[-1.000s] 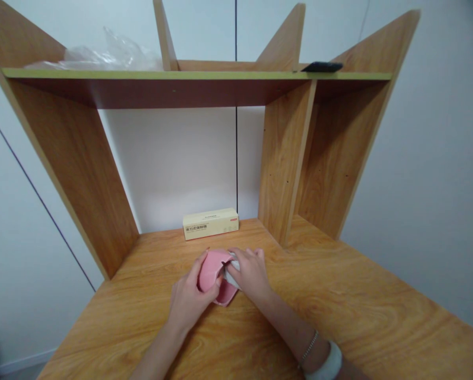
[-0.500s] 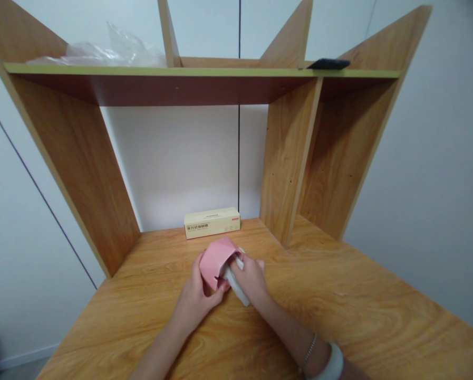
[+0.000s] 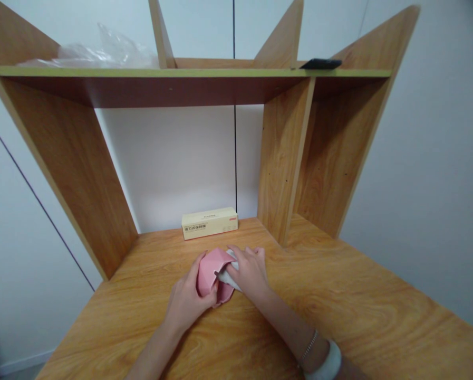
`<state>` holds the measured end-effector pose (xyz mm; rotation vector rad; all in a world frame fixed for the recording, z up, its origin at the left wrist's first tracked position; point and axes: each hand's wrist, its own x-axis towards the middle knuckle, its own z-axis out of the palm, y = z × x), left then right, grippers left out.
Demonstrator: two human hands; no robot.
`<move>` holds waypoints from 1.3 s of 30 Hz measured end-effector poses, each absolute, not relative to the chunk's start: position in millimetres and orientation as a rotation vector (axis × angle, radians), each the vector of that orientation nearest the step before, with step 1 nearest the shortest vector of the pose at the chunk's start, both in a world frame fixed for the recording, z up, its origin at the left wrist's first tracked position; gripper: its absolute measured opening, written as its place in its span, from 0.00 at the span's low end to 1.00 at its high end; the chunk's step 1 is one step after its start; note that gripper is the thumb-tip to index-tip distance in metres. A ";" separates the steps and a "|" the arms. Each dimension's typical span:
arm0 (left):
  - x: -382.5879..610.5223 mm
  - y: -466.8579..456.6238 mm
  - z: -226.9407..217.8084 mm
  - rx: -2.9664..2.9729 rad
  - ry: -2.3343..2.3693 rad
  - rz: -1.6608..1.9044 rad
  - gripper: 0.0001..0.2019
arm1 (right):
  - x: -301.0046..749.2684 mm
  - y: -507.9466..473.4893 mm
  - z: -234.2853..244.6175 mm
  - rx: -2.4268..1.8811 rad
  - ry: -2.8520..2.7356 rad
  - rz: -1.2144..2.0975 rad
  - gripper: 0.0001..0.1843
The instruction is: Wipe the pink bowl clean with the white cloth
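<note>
left hand (image 3: 186,300) wrapped round pink bowl (image 3: 209,269), tipped on side just above worktop (image 3: 339,306). right hand (image 3: 249,272) pinching white cloth (image 3: 229,274) at bowl's mouth (cloth mostly hidden). beige box (image 3: 209,223) behind, near wall.

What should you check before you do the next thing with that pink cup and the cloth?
1. Left hand has a firm grip on the pink cup: ok, fingers wrap its side.
2. Right hand holds the white cloth: ok, pressed at the cup's mouth.
3. Cup is tilted on its side low over the desk: ok.
4. Cup actually touches the desk: cannot tell.
5. Inside of the cup is clean: cannot tell, hidden by hand and cloth.
6. Box stands apart from both hands, at the back: ok.
</note>
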<state>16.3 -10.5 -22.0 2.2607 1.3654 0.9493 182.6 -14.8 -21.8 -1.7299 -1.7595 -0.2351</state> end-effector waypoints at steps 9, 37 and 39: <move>20.4 -7.9 -26.7 2.117 1.340 1.041 0.39 | 182.0 -10.8 -31.8 -1.822 -1.569 0.094 0.16; 19.9 -9.8 -19.5 2.178 1.484 0.872 0.43 | 184.3 -13.7 -24.8 -1.934 -1.670 -0.131 0.16; 21.8 -12.5 -19.7 2.157 1.433 0.903 0.46 | 184.1 -12.7 -27.4 -1.962 -1.615 -0.049 0.18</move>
